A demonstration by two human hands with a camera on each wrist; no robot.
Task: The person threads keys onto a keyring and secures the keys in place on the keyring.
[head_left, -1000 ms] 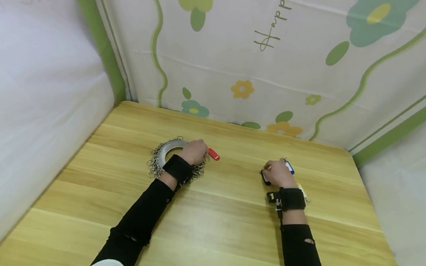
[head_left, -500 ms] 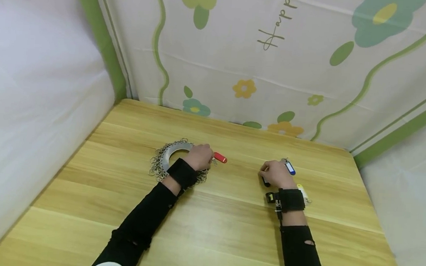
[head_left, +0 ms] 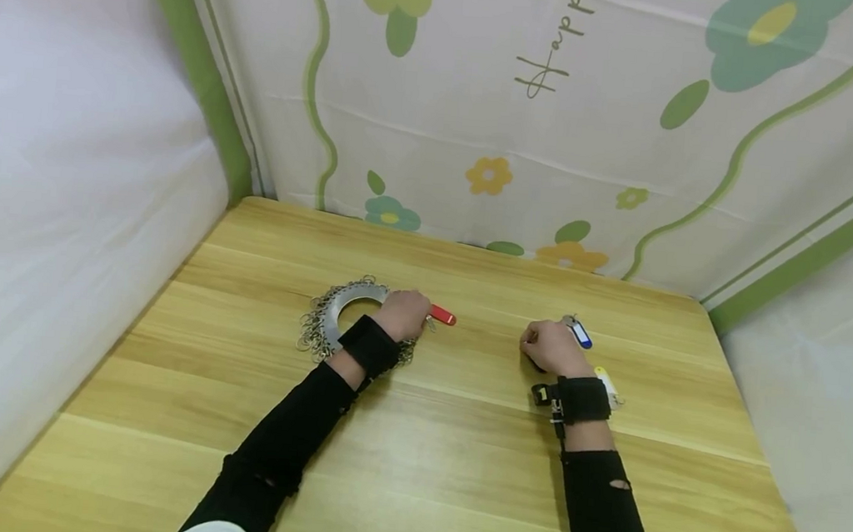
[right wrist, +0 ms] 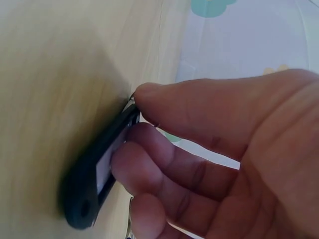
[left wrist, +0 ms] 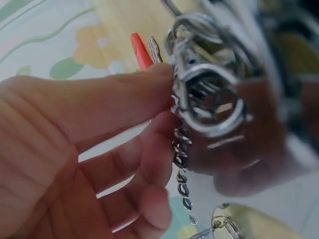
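Observation:
On the left of the table lies a flat grey ring (head_left: 335,316) hung all round with small metal loops and clasps. My left hand (head_left: 402,314) is over its right side, thumb and fingers pinching a metal clasp (left wrist: 212,102) with a thin chain (left wrist: 183,191) hanging down. A red key tag (head_left: 443,314) sticks out just beyond those fingers. Farther right, my right hand (head_left: 554,347) pinches a black key tag (right wrist: 82,186) by its ring end, the tag slanting close to the wood. The head view mostly hides this tag under the hand.
Beside the right hand lie a blue key tag (head_left: 581,335) and, nearer the wrist, a yellow key tag (head_left: 604,382). The wooden table (head_left: 411,465) ends at a flower-printed white curtain (head_left: 421,149), with white cloth walls on both sides.
The left hand, the grey ring and the red key tag have shifted slightly right since one second ago. The right hand stays in place, its fingers drawn in over the black key tag.

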